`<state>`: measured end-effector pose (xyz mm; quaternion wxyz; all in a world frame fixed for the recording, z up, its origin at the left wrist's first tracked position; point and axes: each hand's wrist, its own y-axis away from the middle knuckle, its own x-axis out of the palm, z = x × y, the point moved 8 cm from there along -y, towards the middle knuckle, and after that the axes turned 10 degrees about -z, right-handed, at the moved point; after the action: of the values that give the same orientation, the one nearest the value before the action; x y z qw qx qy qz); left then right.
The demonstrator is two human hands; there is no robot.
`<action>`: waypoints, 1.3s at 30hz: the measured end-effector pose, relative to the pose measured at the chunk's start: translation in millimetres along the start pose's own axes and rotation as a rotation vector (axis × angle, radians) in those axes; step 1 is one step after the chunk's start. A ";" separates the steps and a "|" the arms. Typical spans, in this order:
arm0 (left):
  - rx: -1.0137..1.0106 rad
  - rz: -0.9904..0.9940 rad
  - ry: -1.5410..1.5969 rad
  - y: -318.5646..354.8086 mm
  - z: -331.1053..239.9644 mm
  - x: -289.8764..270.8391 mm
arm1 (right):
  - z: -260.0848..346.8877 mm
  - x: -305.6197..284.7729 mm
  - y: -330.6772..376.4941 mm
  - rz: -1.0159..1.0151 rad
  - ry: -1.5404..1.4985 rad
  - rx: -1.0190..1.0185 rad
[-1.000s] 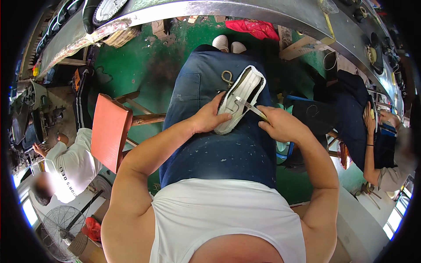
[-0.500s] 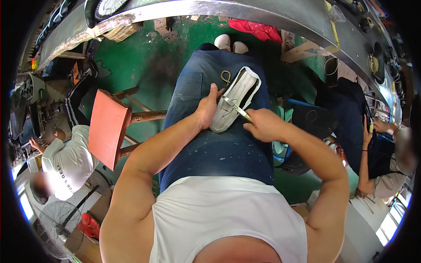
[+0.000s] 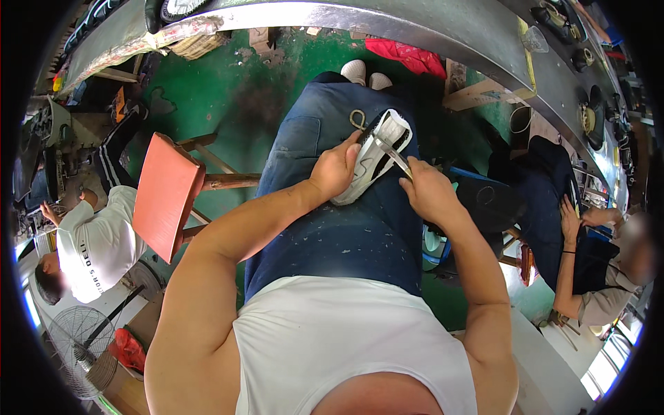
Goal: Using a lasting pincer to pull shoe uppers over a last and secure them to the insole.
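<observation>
A white shoe upper (image 3: 366, 169) with dark edging lies across my lap on dark blue trousers, its underside turned up and one end pointing away from me. My left hand (image 3: 335, 168) is closed round its left side, thumb on top; the other fingers are hidden beneath. In my right hand (image 3: 430, 191) is a small metal hammer (image 3: 395, 157), gripped by its handle from the right. The hammer's head lies on or just over the upper's underside, toward the far end.
A metal-edged workbench (image 3: 332, 17) curves across the far side. An orange-red seat (image 3: 166, 197) stands at my left. A person in white (image 3: 104, 242) sits further left, another person (image 3: 602, 277) works at right. A wire fan (image 3: 79, 346) is at lower left, red cloth (image 3: 408, 55) under the bench.
The hammer's head has moved toward the upper's far end, and my right hand has shifted right and nearer to me. My left hand has slid further over the upper, which has turned a little.
</observation>
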<state>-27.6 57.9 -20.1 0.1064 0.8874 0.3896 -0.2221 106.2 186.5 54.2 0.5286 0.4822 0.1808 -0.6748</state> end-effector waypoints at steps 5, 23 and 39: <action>0.280 0.193 -0.216 1.3 -17.5 9.7 | -28.7 19.2 8.6 -0.054 -0.111 0.063; -0.236 0.403 -0.130 42.2 20.6 -7.0 | -73.4 41.1 7.9 -0.260 -0.498 0.185; -0.004 0.069 0.223 -104.2 -95.7 -23.7 | -83.4 37.1 37.7 -0.428 -0.635 0.235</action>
<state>-89.0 147.5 73.7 0.0717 0.9193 0.3686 -0.1177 178.9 215.2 -6.2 0.3469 0.2581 0.0264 -0.9013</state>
